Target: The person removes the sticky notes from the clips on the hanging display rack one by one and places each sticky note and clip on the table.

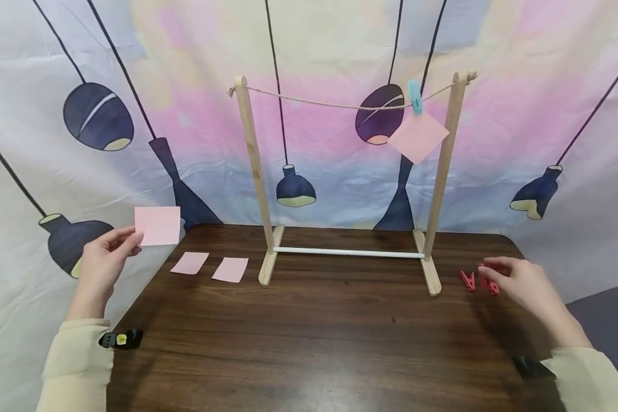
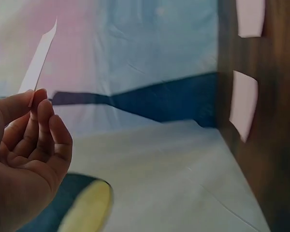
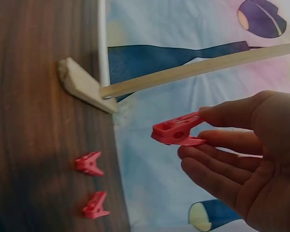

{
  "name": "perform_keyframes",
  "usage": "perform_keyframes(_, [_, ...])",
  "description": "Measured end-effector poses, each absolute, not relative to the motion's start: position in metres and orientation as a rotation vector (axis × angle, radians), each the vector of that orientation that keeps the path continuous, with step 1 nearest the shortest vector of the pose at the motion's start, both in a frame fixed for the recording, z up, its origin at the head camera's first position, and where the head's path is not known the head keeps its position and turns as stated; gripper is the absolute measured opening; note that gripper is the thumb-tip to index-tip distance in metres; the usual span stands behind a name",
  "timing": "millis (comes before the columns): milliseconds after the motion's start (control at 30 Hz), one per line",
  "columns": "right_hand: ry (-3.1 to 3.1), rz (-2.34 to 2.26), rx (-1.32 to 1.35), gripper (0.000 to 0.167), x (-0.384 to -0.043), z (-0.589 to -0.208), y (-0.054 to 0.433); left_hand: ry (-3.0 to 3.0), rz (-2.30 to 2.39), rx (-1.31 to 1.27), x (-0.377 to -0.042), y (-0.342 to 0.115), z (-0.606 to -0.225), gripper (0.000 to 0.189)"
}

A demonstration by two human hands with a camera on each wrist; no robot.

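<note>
My left hand (image 1: 103,263) pinches a square pink paper note (image 1: 158,226) by its edge, raised at the left of the table. The left wrist view shows that note (image 2: 39,65) nearly edge-on between thumb and fingers. In my right hand (image 3: 246,154) a red clothespin (image 3: 176,129) is held by its handle ends, thumb on one and fingers on the other. Two more red clothespins (image 3: 89,164) lie on the table below it. A pink note (image 1: 419,136) hangs by one corner from the string (image 1: 329,104), held by a blue clothespin (image 1: 415,97).
The string is tied between two wooden posts (image 1: 254,166) on feet, joined low down by a white rod (image 1: 345,252). Two pink notes (image 1: 230,269) lie left of the frame on the dark wooden table (image 1: 314,337). A patterned cloth (image 1: 335,194) hangs behind.
</note>
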State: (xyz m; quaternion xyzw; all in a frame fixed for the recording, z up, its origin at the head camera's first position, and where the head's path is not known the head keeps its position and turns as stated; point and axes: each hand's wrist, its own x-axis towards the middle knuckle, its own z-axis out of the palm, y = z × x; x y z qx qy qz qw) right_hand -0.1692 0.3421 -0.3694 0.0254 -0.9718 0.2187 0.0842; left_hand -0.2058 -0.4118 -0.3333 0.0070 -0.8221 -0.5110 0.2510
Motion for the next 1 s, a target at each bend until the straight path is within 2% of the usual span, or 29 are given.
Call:
perform_keyframes(233, [-2.957,0.646,0.083,0.049,-0.169,-0.389,0.344,-2.330,-1.437,0.024,-0.203,-0.435,-0.357,0.016])
perform_keyframes(400, [-3.015,0.610,0.061,0.044,-0.171,-0.399,0.344,-2.501,-1.326,0.075,-0.199,-0.446,-0.379,0.054])
perform_keyframes(467, [-3.035,0.595,0.059,0.042,-0.171,-0.402,0.345,-2.560,-1.286,0.093,-0.198,-0.449,-0.387,0.058])
perform_keyframes(600, [-3.083,0.586,0.057,0.038,-0.172,-0.406,0.346,-2.619,-1.260,0.123,-0.198,-0.454,-0.398,0.057])
perform_keyframes(833, [-3.178,0.599,0.042,0.044,-0.173,-0.414,0.346,-2.701,-1.252,0.133,-0.195,-0.457,-0.409,0.052])
perform_keyframes(1000, [-3.211,0.588,0.065,0.042,-0.175,-0.418,0.346,-2.753,-1.274,0.116,-0.196,-0.457,-0.415,0.049])
